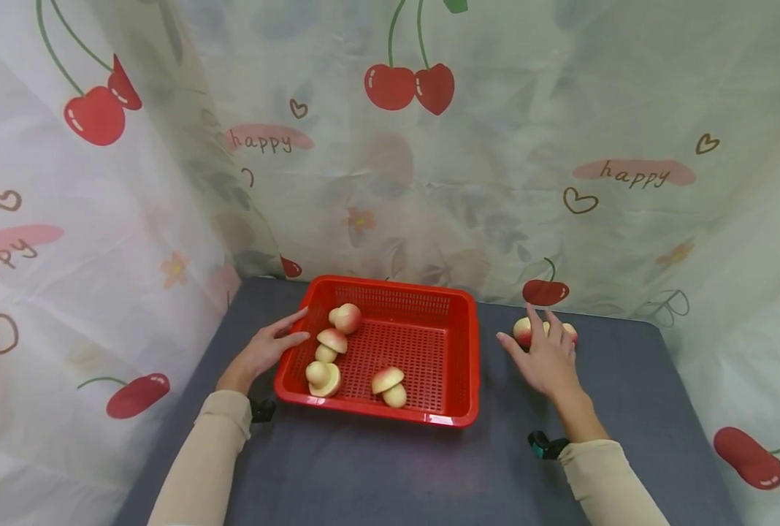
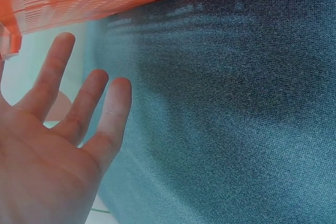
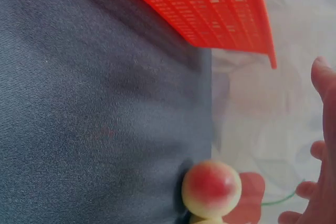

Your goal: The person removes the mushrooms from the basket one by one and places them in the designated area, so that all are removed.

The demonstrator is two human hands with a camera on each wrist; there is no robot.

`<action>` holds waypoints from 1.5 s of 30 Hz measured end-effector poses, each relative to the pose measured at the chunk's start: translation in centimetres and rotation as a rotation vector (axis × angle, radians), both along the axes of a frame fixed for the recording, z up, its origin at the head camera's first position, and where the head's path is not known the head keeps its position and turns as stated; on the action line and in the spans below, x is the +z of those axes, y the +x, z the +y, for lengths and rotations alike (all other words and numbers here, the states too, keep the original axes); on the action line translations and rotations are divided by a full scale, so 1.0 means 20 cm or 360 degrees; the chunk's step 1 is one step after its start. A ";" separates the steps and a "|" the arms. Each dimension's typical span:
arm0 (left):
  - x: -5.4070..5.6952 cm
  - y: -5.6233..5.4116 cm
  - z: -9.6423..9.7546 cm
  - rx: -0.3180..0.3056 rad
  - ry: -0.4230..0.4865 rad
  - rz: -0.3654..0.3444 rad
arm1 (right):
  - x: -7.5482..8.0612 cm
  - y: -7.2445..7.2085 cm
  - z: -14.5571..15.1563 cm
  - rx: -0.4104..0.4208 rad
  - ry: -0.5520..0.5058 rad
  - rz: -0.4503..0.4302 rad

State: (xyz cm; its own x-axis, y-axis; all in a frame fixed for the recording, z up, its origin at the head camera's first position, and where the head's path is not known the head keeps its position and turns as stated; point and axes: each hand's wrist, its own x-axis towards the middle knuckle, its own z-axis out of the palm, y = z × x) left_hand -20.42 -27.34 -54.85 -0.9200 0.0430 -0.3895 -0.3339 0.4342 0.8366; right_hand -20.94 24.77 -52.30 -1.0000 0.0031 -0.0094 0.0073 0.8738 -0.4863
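Note:
A red plastic basket [image 1: 423,343] with slotted sides stands on the dark table. Several mushroom-shaped pieces [image 1: 387,381] with cream stems and red-tinged caps lie in it, mostly along its left side. My left hand [image 1: 261,354] is at the basket's left rim, thumb and fingers spread; the left wrist view shows its fingers extended beside the basket wall. To the basket's right, my right hand [image 1: 551,365] reaches over more mushroom pieces [image 1: 523,332], fingers spread and partly covering them. In the right wrist view one round red-and-cream cap [image 3: 211,188] shows below that hand, apart from it.
The dark cloth-covered table [image 1: 364,467] ends at the back against a white curtain [image 1: 495,146] printed with cherries and hearts. Curtain also hangs at both sides. Each wrist wears a dark strap device [image 1: 546,446].

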 end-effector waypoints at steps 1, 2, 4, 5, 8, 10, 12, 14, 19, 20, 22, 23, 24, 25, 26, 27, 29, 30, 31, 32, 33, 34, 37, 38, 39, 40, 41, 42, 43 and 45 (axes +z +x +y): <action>0.00 0.00 0.00 -0.0004 -0.0002 0.0001 | 0.00 0.00 -0.01 0.0023 0.0030 0.0002; 0.00 0.00 0.00 -0.0009 -0.0002 0.0006 | 0.00 0.00 -0.02 0.0046 0.0060 0.0006; 0.00 0.01 0.00 -0.0008 0.0004 0.0007 | 0.00 0.00 -0.03 0.0077 0.0115 0.0006; 0.00 0.01 0.00 0.0001 0.0009 0.0005 | 0.00 0.00 -0.04 0.0087 0.0137 0.0008; 0.00 0.01 0.00 0.0006 0.0026 -0.0005 | 0.00 0.01 -0.06 0.0106 0.0199 0.0011; 0.00 0.01 0.00 0.0014 0.0034 -0.0010 | 0.01 0.01 -0.08 0.0120 0.0224 0.0015; 0.00 0.01 0.00 0.0009 0.0039 -0.0007 | 0.02 0.01 -0.10 0.0144 0.0235 0.0025; 0.00 0.01 0.00 0.0003 0.0040 0.0004 | 0.04 0.02 -0.12 0.0174 0.0220 0.0037; 0.00 0.01 0.01 -0.0001 0.0039 0.0008 | 0.07 0.05 -0.18 0.0248 0.0206 0.0032; 0.00 0.01 0.01 0.0002 0.0042 0.0004 | 0.08 0.05 -0.19 0.0262 0.0209 0.0029; -0.01 0.01 0.01 0.0007 0.0041 0.0001 | 0.09 0.06 -0.21 0.0290 0.0232 0.0029; -0.01 0.01 0.01 0.0016 0.0044 -0.0005 | 0.10 0.06 -0.22 0.0303 0.0240 0.0033; -0.01 0.01 0.01 0.0022 0.0047 -0.0010 | 0.10 0.06 -0.23 0.0315 0.0243 0.0035; -0.01 0.01 0.01 0.0024 0.0053 -0.0010 | 0.11 0.06 -0.24 0.0327 0.0239 0.0036; -0.01 0.01 0.01 0.0023 0.0056 -0.0009 | 0.11 0.07 -0.25 0.0339 0.0233 0.0036; -0.01 0.01 0.01 0.0024 0.0056 -0.0007 | 0.12 0.07 -0.26 0.0350 0.0221 0.0035; -0.01 0.00 0.01 0.0028 0.0053 0.0001 | 0.12 0.07 -0.29 0.0364 0.0194 0.0040; -0.01 0.00 0.01 0.0018 0.0048 0.0011 | 0.13 0.07 -0.30 0.0372 0.0177 0.0041; -0.01 0.00 0.01 0.0020 0.0043 0.0012 | 0.13 0.07 -0.31 0.0381 0.0162 0.0043; -0.01 0.00 0.01 0.0013 0.0035 0.0014 | 0.14 0.07 -0.32 0.0391 0.0154 0.0044; -0.01 0.00 0.01 0.0010 0.0030 0.0014 | 0.14 0.07 -0.34 0.0407 0.0145 0.0046; -0.01 0.00 0.01 0.0005 0.0030 0.0012 | 0.15 0.07 -0.35 0.0421 0.0146 0.0047; -0.01 0.00 0.00 0.0009 0.0043 0.0000 | 0.17 0.08 -0.39 0.0489 0.0147 0.0054; -0.01 0.01 0.00 0.0003 0.0045 0.0004 | 0.18 0.08 -0.41 0.0509 0.0153 0.0054; -0.02 0.01 0.00 0.0001 0.0050 0.0007 | 0.19 0.08 -0.42 0.0530 0.0153 0.0056; -0.01 0.01 0.00 0.0002 0.0055 0.0009 | 0.20 0.08 -0.43 0.0550 0.0154 0.0058; -0.01 0.01 0.00 0.0001 0.0059 0.0013 | 0.21 0.07 -0.44 0.0574 0.0147 0.0060; -0.01 0.01 0.00 0.0001 0.0061 0.0014 | 0.21 0.07 -0.45 0.0595 0.0149 0.0065; -0.01 0.01 0.00 0.0002 0.0063 0.0015 | 0.22 0.07 -0.46 0.0616 0.0149 0.0067; -0.01 0.01 0.01 0.0007 0.0074 0.0009 | 0.22 0.07 -0.48 0.0675 0.0141 0.0076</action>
State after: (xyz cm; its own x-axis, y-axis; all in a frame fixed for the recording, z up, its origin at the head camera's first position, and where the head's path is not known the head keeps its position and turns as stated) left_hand -20.24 -27.20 -55.09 -0.9225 0.0570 -0.3817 -0.3307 0.3932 0.8579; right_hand -19.58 15.11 -47.84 -0.9123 -0.4091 0.0185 -0.3817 0.8330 -0.4006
